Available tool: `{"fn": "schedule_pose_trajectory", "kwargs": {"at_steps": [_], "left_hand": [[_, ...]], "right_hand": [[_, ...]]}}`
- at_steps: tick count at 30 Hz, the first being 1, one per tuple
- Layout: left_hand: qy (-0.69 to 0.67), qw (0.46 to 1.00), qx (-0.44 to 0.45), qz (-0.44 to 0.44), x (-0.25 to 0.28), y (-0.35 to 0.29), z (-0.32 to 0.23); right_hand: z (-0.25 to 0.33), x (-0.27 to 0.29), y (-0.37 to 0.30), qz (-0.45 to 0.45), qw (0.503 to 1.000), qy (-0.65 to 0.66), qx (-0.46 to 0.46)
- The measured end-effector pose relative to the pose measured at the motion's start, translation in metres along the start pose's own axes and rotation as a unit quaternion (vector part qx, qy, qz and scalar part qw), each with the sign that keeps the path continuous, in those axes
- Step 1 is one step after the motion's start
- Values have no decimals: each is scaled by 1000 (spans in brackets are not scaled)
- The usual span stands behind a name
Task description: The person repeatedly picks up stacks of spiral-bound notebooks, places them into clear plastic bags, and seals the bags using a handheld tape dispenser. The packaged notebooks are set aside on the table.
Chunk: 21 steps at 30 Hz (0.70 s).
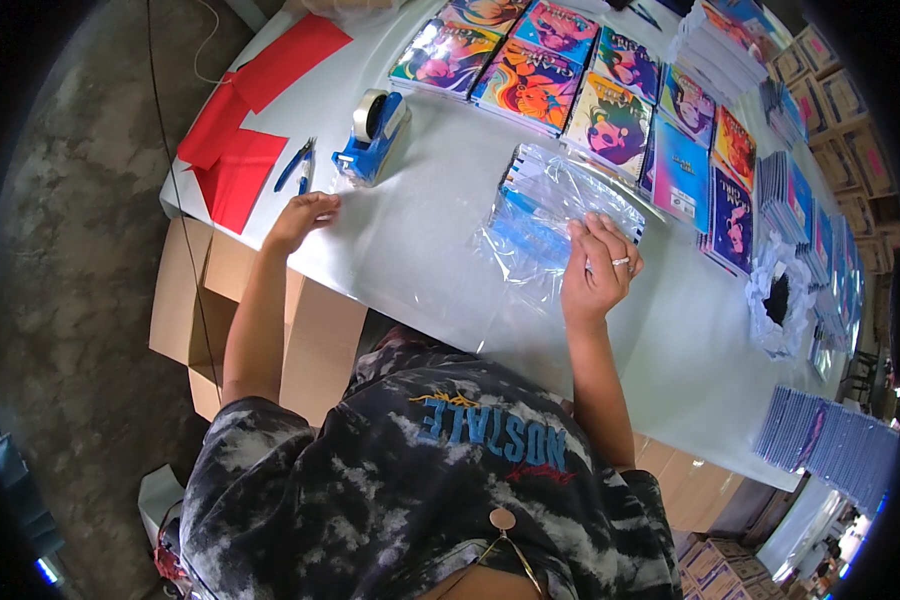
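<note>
Gripping clear plastic with the right hand (pixel 602 265), a person stands at a white-topped table (pixel 430 225); the fingers are bent close together, with the thumb near their tips. The plastic covers a flat bundle (pixel 538 208), blue with a dark-and-white striped edge, lying in front of the person just below rows of notebooks (pixel 530 80). The left hand (pixel 305 220) is well apart from it, over the table's near edge, fingers loosely curled and partly closed; whether they pinch anything thin cannot be told. Near that hand are a blue tape dispenser (pixel 375 150) with a pale roll and blue-handled cutters (pixel 296 168), with red sheets (pixel 240 150) farther left.

Bright illustrated covers on the notebooks carry large title lettering, while one blue-and-pink cover (pixel 680 180) shows smaller print and a white label patch. Across the person's dark, pale-blotched shirt (pixel 410 500) run bold blue letters, with yellow and red script beside them. Stacked cartons (pixel 855 150) at far right bear pink labels.
</note>
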State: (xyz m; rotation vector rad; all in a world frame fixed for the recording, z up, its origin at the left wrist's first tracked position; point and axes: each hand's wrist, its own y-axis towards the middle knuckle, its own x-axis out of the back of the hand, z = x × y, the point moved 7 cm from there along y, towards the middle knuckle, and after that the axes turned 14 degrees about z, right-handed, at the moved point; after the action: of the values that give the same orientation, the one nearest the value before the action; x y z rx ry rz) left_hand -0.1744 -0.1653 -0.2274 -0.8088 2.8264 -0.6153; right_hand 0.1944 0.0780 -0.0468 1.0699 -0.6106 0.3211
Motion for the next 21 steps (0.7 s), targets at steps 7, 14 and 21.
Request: {"fn": "schedule_pose_trajectory", "kwargs": {"at_steps": [7,14,21], "left_hand": [[41,964,-229,-127,-144,-29,-181],[-25,992,-21,119,-317,-40,-122],[-6,997,-7,74,-307,-27,-90]], "right_hand": [[-4,2,-1,9,1000,-2,-1],[-5,5,-2,10,1000,-2,10],[9,0,13,201,972,-122,-28]]}}
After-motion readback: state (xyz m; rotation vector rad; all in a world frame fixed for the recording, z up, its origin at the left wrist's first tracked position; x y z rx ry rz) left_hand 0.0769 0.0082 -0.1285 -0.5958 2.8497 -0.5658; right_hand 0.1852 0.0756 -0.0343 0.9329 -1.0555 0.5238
